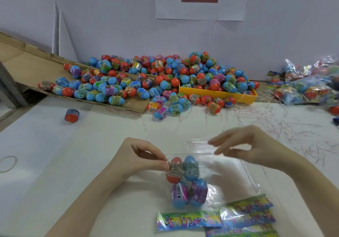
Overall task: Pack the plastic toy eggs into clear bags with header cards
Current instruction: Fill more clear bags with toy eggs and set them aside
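Observation:
A clear bag [229, 170] lies on the white table in front of me, its colourful header card [189, 220] at the near end. Several toy eggs sit inside it: a red one [174, 170], a blue one [191, 168] and two blue ones with purple wrappers [179, 194] below. My left hand [145, 158] pinches the red egg at the bag's open left side. My right hand [251, 145] hovers over the bag's far edge, fingers extended and blurred, touching the plastic.
A big heap of red and blue eggs [146, 82] covers the back of the table, partly on flattened cardboard [27, 66] and in a yellow tray [220, 94]. One egg [72, 115] lies alone left. Filled bags [308, 86] pile at right. More header cards [245, 216] lie near.

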`<state>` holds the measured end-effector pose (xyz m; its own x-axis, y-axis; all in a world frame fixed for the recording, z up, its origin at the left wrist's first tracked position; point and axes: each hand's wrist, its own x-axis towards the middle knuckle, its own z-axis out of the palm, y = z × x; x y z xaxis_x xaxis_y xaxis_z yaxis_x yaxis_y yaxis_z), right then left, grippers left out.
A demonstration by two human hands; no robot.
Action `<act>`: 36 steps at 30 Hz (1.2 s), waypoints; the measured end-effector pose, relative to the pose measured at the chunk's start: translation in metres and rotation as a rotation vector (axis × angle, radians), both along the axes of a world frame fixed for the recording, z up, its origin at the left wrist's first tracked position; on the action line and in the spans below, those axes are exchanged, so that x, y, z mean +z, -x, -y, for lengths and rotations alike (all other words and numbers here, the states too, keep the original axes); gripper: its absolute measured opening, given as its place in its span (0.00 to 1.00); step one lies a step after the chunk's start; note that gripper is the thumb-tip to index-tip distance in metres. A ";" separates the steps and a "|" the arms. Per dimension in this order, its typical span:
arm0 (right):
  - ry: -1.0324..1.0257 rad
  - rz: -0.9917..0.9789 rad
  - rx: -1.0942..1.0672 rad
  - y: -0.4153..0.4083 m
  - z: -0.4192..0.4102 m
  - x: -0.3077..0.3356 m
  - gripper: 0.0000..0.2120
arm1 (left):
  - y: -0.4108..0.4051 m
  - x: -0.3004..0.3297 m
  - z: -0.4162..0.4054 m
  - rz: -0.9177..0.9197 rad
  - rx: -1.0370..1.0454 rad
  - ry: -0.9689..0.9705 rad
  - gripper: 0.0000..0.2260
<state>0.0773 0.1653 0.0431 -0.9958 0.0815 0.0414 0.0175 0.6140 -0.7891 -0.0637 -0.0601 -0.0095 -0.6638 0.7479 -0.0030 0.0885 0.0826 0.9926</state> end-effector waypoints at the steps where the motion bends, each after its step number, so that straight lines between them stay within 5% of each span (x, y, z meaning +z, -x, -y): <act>1: 0.061 -0.094 -0.057 0.000 0.004 0.005 0.13 | -0.001 0.001 0.000 0.004 0.005 0.000 0.10; 2: 0.115 -0.148 -0.088 0.001 0.011 0.009 0.09 | -0.001 0.002 -0.001 0.005 0.008 -0.005 0.10; 8: -0.204 0.196 0.107 0.023 0.051 -0.009 0.34 | -0.005 0.004 0.000 0.026 0.020 -0.058 0.08; 13: 0.024 0.217 0.138 0.020 0.046 -0.010 0.18 | -0.008 0.007 0.004 0.040 -0.009 -0.074 0.12; 19: 0.252 0.094 0.077 0.014 0.045 0.004 0.11 | -0.020 0.019 -0.002 0.095 -0.065 0.038 0.39; 25: 0.390 0.011 0.123 0.008 0.043 0.015 0.12 | -0.038 0.037 -0.008 0.100 -0.176 0.008 0.06; 31: 0.457 0.203 0.162 -0.007 0.030 0.002 0.11 | -0.045 0.031 -0.012 0.166 -0.201 0.075 0.29; 36: 0.312 0.276 0.090 -0.024 -0.010 0.014 0.15 | -0.054 0.020 -0.024 0.114 -0.020 0.075 0.26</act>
